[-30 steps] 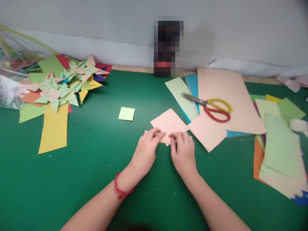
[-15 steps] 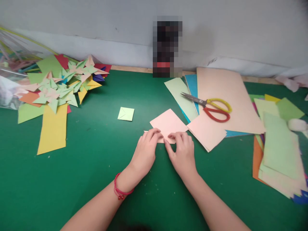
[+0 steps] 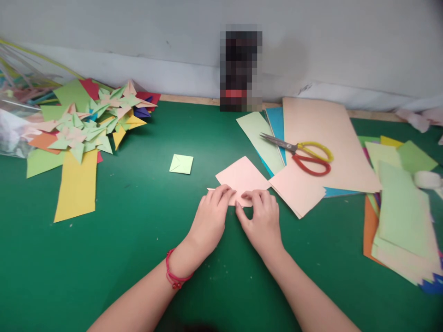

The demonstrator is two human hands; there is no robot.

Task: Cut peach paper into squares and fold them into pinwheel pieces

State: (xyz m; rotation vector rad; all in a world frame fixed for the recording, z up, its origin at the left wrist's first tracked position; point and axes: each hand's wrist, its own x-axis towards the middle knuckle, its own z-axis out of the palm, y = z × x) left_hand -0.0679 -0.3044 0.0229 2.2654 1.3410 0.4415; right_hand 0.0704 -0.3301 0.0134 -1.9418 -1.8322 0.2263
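Note:
A pale pink sheet of paper point(image 3: 244, 173) lies on the green tabletop with a corner pointing away from me and its near edge straight, as if folded. My left hand point(image 3: 211, 219) presses its curled fingers on the left part of that near edge. On the right part, my right hand point(image 3: 261, 219) has thumb and fingers closed about the edge. Both hands partly cover the paper's lower portion. To the left sits a small folded light-green paper square point(image 3: 181, 164). More pink paper squares point(image 3: 297, 191) lie just right of the sheet.
Scissors point(image 3: 296, 150) with yellow and red handles rest on large pink sheets point(image 3: 321, 120). Folded paper stars point(image 3: 86, 122) are heaped at the left, near a yellow strip point(image 3: 76, 186) and a clear plastic bag point(image 3: 15, 124). Green strips point(image 3: 403, 207) and a white tape roll point(image 3: 427, 180) lie right.
My left hand has shifted very slightly along the pink paper's near edge. My right hand and the paper look almost the same.

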